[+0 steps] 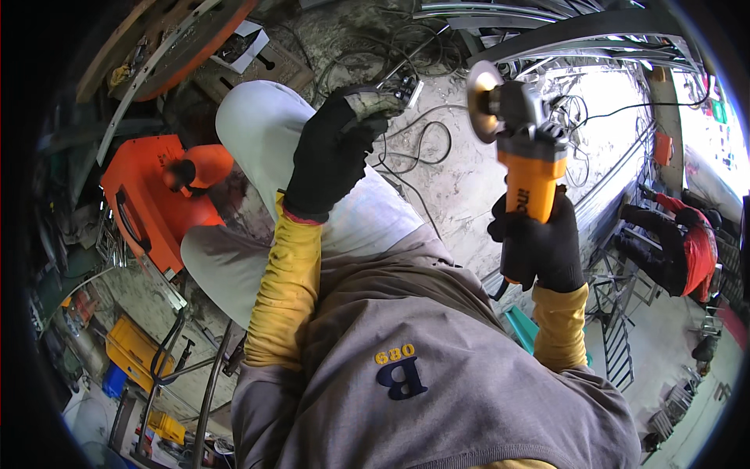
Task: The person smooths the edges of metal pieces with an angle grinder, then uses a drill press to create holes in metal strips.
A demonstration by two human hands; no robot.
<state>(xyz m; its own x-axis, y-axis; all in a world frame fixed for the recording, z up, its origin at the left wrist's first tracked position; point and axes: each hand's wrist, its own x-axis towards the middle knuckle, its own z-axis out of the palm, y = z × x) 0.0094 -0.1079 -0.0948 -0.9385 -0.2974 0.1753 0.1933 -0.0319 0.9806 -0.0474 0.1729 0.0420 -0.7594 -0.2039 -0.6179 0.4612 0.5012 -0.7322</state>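
My right hand (541, 244), in a black glove, is wrapped round the orange body of an angle grinder (533, 160). The grinder stands upright with its grey head at the top, and its disc (483, 102) faces left, toward my other hand. My left hand (332, 156), also black-gloved, is closed on a small metal piece (406, 91) with a shiny end above my knee. Its exact kind is hard to make out, as the glove covers part of it. Disc and metal piece are apart.
Left of my legs stands an orange machine (152, 203). Dark cables (422, 148) lie looped on the floor ahead. Metal strips (578, 31) are stacked at the far right. A person in red (691, 250) bends over at the right, near a metal frame (617, 336).
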